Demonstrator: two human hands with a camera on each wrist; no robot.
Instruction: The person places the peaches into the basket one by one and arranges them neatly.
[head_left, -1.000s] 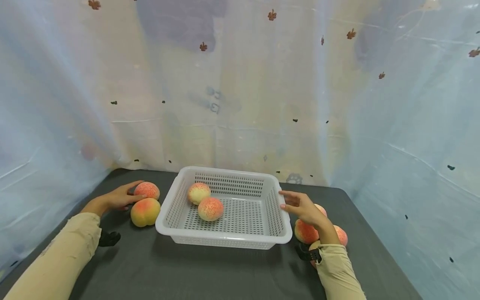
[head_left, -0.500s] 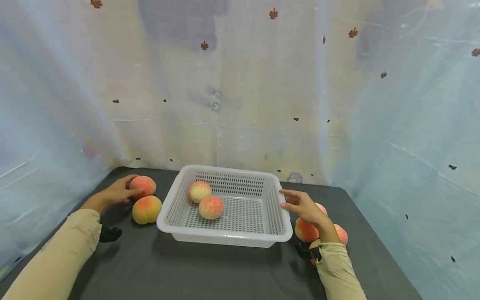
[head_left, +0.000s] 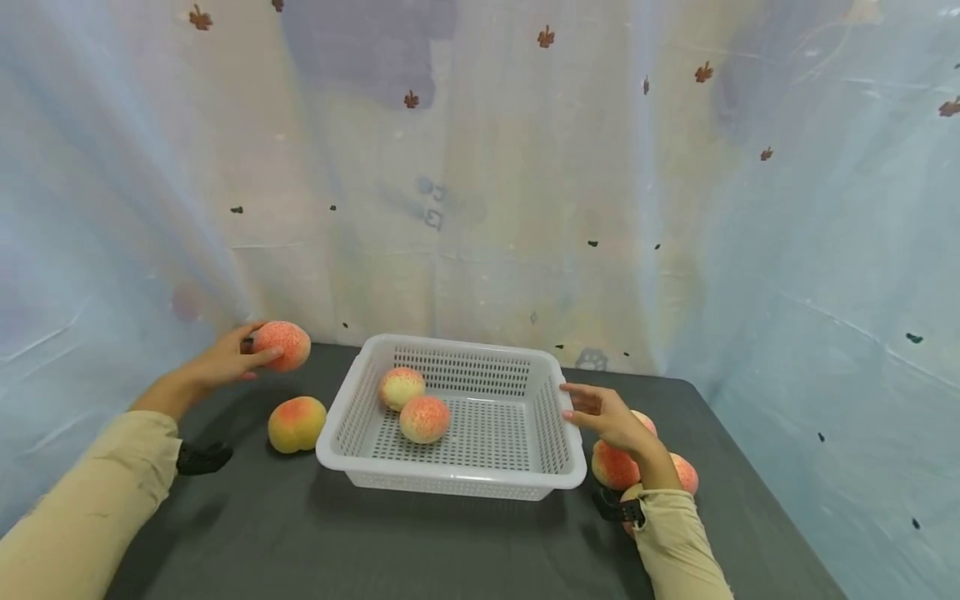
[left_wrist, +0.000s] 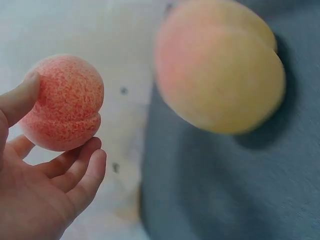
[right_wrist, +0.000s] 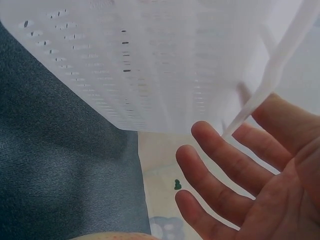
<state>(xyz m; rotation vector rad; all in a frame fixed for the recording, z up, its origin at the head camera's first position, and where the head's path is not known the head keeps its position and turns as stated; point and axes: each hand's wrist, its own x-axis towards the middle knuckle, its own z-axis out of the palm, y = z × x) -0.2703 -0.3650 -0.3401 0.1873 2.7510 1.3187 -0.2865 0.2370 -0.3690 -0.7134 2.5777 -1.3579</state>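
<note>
A speckled red-orange peach [head_left: 282,346] is held in my left hand [head_left: 222,360], raised above the far left of the dark table. In the left wrist view, the thumb presses one side of this peach [left_wrist: 65,102] and the fingers support it from below. Below the hand, a yellow peach [head_left: 297,423] lies just left of the white plastic basket [head_left: 450,479]. Two pale, red-speckled peaches, one behind [head_left: 401,388] and one in front [head_left: 424,418], sit in the basket's left part. My right hand [head_left: 615,419] holds the basket's right rim, thumb over the edge and other fingers outside it.
Several more peaches [head_left: 615,465] lie right of the basket, partly hidden under my right hand and forearm. The dark table [head_left: 420,550] extends in front. A pale patterned plastic curtain [head_left: 495,200] hangs along the back and sides.
My left hand has taken the red-orange peach off the table, away from the yellow one, and lifted it upward. The right hand has stayed at the basket rim.
</note>
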